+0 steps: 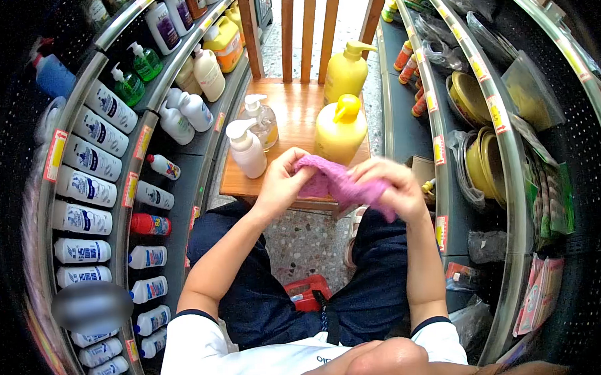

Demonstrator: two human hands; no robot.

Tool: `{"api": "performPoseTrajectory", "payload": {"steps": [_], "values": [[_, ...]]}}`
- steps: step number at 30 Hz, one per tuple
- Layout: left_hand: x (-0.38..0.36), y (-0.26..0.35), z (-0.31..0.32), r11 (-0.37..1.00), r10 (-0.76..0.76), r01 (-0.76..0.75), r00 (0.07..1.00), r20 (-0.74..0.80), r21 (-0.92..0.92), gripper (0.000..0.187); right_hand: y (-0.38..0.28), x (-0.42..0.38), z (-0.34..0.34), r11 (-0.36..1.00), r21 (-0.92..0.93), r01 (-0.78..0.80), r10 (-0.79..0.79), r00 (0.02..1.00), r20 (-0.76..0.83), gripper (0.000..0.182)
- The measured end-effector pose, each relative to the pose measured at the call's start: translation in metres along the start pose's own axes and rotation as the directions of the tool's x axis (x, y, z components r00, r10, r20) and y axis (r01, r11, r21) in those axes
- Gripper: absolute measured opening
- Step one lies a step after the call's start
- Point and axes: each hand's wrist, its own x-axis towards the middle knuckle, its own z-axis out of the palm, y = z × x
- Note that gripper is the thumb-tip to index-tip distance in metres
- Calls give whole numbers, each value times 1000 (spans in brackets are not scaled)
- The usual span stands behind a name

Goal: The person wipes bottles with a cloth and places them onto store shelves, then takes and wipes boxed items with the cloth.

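Note:
A pink-purple cloth [334, 181] is stretched between my two hands, above the front edge of a wooden chair seat. My left hand [283, 179] pinches its left end between thumb and fingers. Bunched cloth fills my right hand [393, 183], which is slightly blurred. Just beyond my left hand stand a white pump bottle [247, 149] and a clear pump bottle [263, 122] with a white pump. Behind my right hand are a large yellow pump bottle [340, 133] and another yellow pump bottle [346, 71]. All these bottles stand upright on the chair [293, 97].
A left shelf [201, 148] holds white, green and other bottles in rows. On the right shelf [409, 139] are yellow bowls [485, 163], orange-capped cans [404, 55] and bagged goods. A red plastic item [307, 293] lies on the speckled floor [296, 244] between my legs.

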Motion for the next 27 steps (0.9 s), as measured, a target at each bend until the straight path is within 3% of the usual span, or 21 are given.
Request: {"api": "performPoseTrajectory", "payload": {"steps": [1,2,3,5,8,9,11,14,16,19,21,23,24,25,26,27], "values": [[-1,1,0,994,-26,26,1000,3,-104,13,-9,6,2,986,-165,35,-5,983,183,27],[-1,2,0,977,-51,52,999,10,-206,13,-13,5,10,986,-162,-47,91,956,280,30],[-1,2,-1,949,-74,77,997,21,-306,14,-11,4,14,976,-216,9,70,932,355,29],[-1,-2,-9,913,-123,144,989,81,-382,16,-7,4,18,970,-209,-123,190,922,337,24],[-2,4,-13,860,-146,203,977,155,-469,18,10,4,21,884,-381,-269,274,961,-44,19],[-3,8,-14,843,-154,219,973,169,-491,19,16,5,25,871,-371,-322,280,946,-163,34],[-4,11,-14,806,-189,260,964,185,-532,20,22,6,33,885,-397,-243,180,965,-189,49],[-5,7,-13,765,-214,305,951,223,-567,22,21,9,48,978,-10,-207,206,977,-52,55],[-2,3,-12,773,-153,298,944,292,-560,23,20,5,49,936,17,-350,351,935,-52,50],[-3,13,-12,786,-183,350,919,348,-510,25,14,-1,34,893,20,-449,449,889,-87,28],[2,7,-13,924,-140,211,963,231,-320,34,9,-7,13,914,126,-386,400,909,-119,26],[7,1,-11,987,-81,94,991,104,-128,46,10,-20,-7,896,304,-323,406,874,-269,27],[10,0,-8,998,-49,50,998,34,-38,53,5,-15,-11,916,376,-137,268,907,-323,26],[13,-2,-5,998,-13,15,999,-34,57,60,2,-13,-15,917,393,-69,243,878,-413,24],[19,-11,-5,995,6,-1,999,-39,102,84,-3,-11,-15,917,392,-77,284,816,-503,23],[24,-20,-3,986,45,-35,998,-53,165,90,-7,-8,-15,918,388,-84,317,742,-590,22]]}}
